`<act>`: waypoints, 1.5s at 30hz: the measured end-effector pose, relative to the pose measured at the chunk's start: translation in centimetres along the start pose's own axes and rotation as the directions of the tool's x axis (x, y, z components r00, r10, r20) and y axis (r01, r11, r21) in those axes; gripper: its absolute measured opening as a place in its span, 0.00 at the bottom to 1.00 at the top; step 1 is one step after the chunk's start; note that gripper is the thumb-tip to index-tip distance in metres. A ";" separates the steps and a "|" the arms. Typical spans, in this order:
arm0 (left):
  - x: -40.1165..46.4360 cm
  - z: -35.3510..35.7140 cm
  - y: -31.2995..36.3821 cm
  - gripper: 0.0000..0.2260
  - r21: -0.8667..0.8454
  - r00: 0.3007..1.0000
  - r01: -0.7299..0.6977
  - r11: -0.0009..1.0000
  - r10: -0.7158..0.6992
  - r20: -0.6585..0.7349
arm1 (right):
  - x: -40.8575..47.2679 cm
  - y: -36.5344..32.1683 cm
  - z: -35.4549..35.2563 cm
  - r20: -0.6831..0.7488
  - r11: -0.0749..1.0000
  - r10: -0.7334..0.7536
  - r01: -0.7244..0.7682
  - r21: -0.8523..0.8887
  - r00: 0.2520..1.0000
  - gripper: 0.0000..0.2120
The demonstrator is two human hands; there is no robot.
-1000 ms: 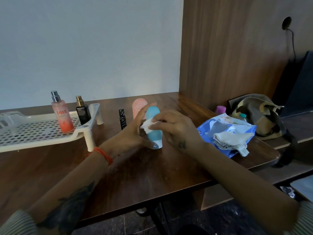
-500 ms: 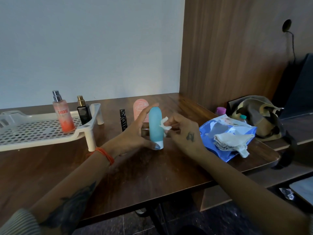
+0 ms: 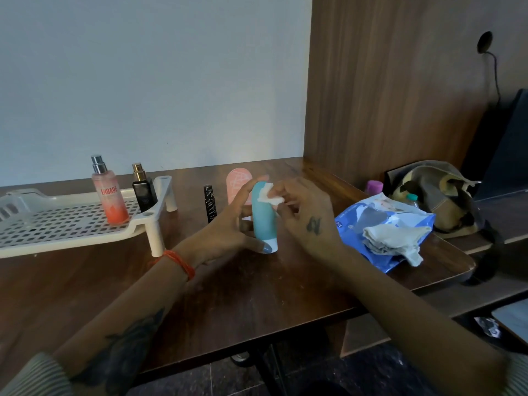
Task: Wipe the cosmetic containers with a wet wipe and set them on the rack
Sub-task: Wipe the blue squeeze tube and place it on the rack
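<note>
Nearest to me, my left hand (image 3: 228, 232) grips the teal bottle (image 3: 264, 217), thumb low by its white cap and fingers curled behind the body. The bottle stands upright on the table (image 3: 257, 295), cap down, so its long axis is vertical. My right hand (image 3: 303, 215) is just beside it on the right and pinches a small piece of wet wipe (image 3: 268, 195) against the upper part of the bottle. I judge the wiping is not finished. For the next move the rack (image 3: 57, 224) lies to the left of the grip, so the left hand is the nearer one to carry the bottle there. On the rack already stand the pink spray bottle (image 3: 110, 195) and the dark perfume bottle (image 3: 143, 190). Behind the hands, a black tube (image 3: 209, 202) and a pink container (image 3: 238, 184) wait on the table.
</note>
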State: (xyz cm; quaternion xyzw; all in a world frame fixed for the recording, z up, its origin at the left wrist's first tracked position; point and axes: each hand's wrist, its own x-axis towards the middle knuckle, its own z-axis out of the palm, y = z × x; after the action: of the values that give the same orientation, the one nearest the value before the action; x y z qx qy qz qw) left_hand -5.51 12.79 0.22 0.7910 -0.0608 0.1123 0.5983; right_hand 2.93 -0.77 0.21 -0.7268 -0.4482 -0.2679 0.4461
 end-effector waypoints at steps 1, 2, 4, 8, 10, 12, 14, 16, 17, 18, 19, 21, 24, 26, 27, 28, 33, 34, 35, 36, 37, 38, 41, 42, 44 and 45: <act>0.0 0.0 0.0 0.46 -0.001 1.000 -0.001 1.000 0.001 0.003 | -0.4 0.1 -0.1 0.008 1.000 -0.012 0.012 0.012 1.000 0.07; 0.0 0.0 -0.1 0.47 -0.004 1.000 0.000 1.000 0.000 0.005 | -0.9 0.3 -0.3 0.024 0.999 -0.035 0.034 0.014 0.999 0.07; 0.2 0.0 -0.2 0.48 0.001 1.000 -0.004 1.000 0.004 0.011 | -2.2 0.8 -0.8 0.095 0.996 -0.091 0.091 0.004 0.991 0.06; 0.2 -0.1 -0.3 0.48 0.049 1.000 -0.015 0.999 0.014 0.020 | -3.0 1.1 -1.8 0.216 0.989 -0.141 0.129 0.066 0.966 0.07; 0.2 -0.1 -0.3 0.48 0.038 1.000 0.002 0.999 -0.003 0.008 | -1.7 1.1 -1.9 0.104 0.992 -0.113 0.107 0.064 0.988 0.07; 0.2 0.0 -0.4 0.49 0.031 0.999 0.037 0.999 -0.037 -0.007 | 0.1 0.6 -1.6 -0.023 0.996 -0.093 0.093 0.016 0.995 0.07; 0.2 -0.1 -0.6 0.53 0.011 0.997 0.078 0.997 -0.078 -0.020 | 1.6 -0.4 -1.0 -0.068 0.987 -0.161 0.158 -0.034 0.985 0.08; 0.2 -0.2 -0.8 0.55 -0.005 0.995 0.093 0.996 -0.093 -0.030 | 2.1 -1.1 -0.5 -0.063 0.962 -0.265 0.259 -0.086 0.962 0.11; 0.2 -0.2 -0.9 0.54 -0.009 0.996 0.088 0.996 -0.088 -0.031 | 1.9 -1.3 -0.3 -0.038 0.950 -0.296 0.290 -0.113 0.954 0.13; 0.1 -0.3 -0.8 0.54 -0.008 0.997 0.074 0.997 -0.074 -0.027 | 1.6 -1.2 -0.3 0.004 0.936 -0.326 0.323 -0.137 0.945 0.13; 0.1 -0.2 -0.7 0.52 -0.005 0.998 0.054 0.999 -0.054 -0.019 | 1.1 -0.8 -0.1 0.056 0.915 -0.366 0.370 -0.163 0.929 0.12; 0.2 -0.2 -0.3 0.50 -0.004 1.000 0.006 1.000 -0.006 0.011 | -0.2 0.0 0.0 0.181 0.863 -0.435 0.466 -0.196 0.882 0.17; 0.2 -0.1 0.0 0.49 0.051 0.999 -0.019 0.998 0.018 0.029 | -2.1 0.7 -0.4 0.300 0.855 -0.447 0.501 -0.132 0.843 0.17; 0.2 -0.1 0.0 0.49 0.071 1.000 -0.022 0.997 0.020 0.018 | -2.9 1.1 -0.9 0.330 0.869 -0.438 0.488 -0.082 0.836 0.17; 0.1 -0.1 -0.1 0.49 0.065 1.000 -0.020 0.998 0.019 0.015 | -3.0 1.3 -1.2 0.345 0.873 -0.436 0.484 -0.062 0.831 0.17; 0.1 -0.1 -0.2 0.49 0.056 1.000 -0.020 0.998 0.019 0.017 | -2.9 1.6 -1.6 0.350 0.875 -0.439 0.482 -0.043 0.827 0.17; 0.2 -0.2 -0.4 0.48 -0.006 1.000 0.003 1.000 -0.003 0.028 | -1.3 1.6 -2.1 0.167 0.857 -0.487 0.506 -0.097 0.857 0.11; 0.2 -0.2 -0.3 0.48 -0.021 0.999 0.007 1.000 -0.006 0.041 | -0.9 1.4 -1.6 0.144 0.839 -0.513 0.530 -0.122 0.846 0.11; 0.2 -0.2 -0.3 0.49 -0.021 0.999 0.007 1.000 -0.006 0.048 | -0.6 1.3 -1.1 0.149 0.810 -0.548 0.566 -0.150 0.823 0.11; 0.2 -0.2 -0.3 0.48 -0.008 0.999 0.009 1.000 -0.009 0.047 | -0.3 1.2 -0.5 0.164 0.780 -0.578 0.600 -0.178 0.799 0.11; 0.2 -0.2 -0.4 0.47 0.001 0.999 0.016 1.000 -0.017 0.037 | 0.1 1.2 -0.1 0.166 0.763 -0.592 0.615 -0.200 0.789 0.12; 0.2 -0.2 -0.5 0.45 0.001 0.999 0.029 1.000 -0.029 0.022 | 0.5 1.2 0.2 0.141 0.773 -0.585 0.602 -0.200 0.799 0.13; 0.3 -0.4 -0.8 0.47 -0.012 0.997 0.082 0.997 -0.082 -0.010 | 1.5 0.8 0.3 -0.062 0.899 -0.436 0.431 -0.071 0.898 0.13; 0.3 -0.4 -0.9 0.49 -0.015 0.996 0.092 0.996 -0.092 -0.003 | 1.6 0.7 0.3 -0.116 0.927 -0.373 0.374 -0.017 0.920 0.12; 0.4 -0.4 -1.0 0.51 -0.017 0.996 0.094 0.995 -0.094 0.010 | 1.6 0.2 0.3 -0.150 0.954 -0.280 0.293 0.070 0.948 0.13; 0.3 -0.3 -0.8 0.51 -0.019 0.996 0.091 0.996 -0.091 0.009 | 1.5 0.0 0.3 -0.140 0.963 -0.229 0.245 0.110 0.963 0.14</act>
State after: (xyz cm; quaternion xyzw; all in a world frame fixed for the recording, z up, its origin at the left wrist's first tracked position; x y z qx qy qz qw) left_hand -5.05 13.37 -0.39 0.7876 -0.0282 0.0809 0.6101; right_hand 3.61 0.09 1.23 -0.6198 -0.5190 -0.3359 0.4834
